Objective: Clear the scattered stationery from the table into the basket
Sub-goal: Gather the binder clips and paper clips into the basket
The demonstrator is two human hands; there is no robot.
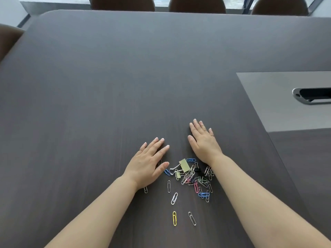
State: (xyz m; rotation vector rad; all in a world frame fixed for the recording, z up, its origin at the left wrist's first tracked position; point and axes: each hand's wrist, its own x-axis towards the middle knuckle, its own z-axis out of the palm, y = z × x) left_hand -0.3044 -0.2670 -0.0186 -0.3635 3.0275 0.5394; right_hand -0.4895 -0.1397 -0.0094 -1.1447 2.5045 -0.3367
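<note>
A heap of coloured paper clips point(192, 178) lies on the dark table point(107, 86) between my wrists, with a pale green binder clip point(184, 165) and a smaller one point(177, 175) in it. Loose clips lie nearer me: a white one point(174, 198), a yellow one point(174, 218) and a silver one point(192, 218). My left hand point(148, 162) rests flat on the table just left of the heap, fingers straight. Just beyond and right of the heap, my right hand point(204, 140) lies flat too. No basket is in view.
A grey inset panel point(279, 101) with a black cable slot point(312, 95) sits at the right of the table. Brown chair backs point(197, 4) stand along the far edge, another chair point(9, 38) at the left.
</note>
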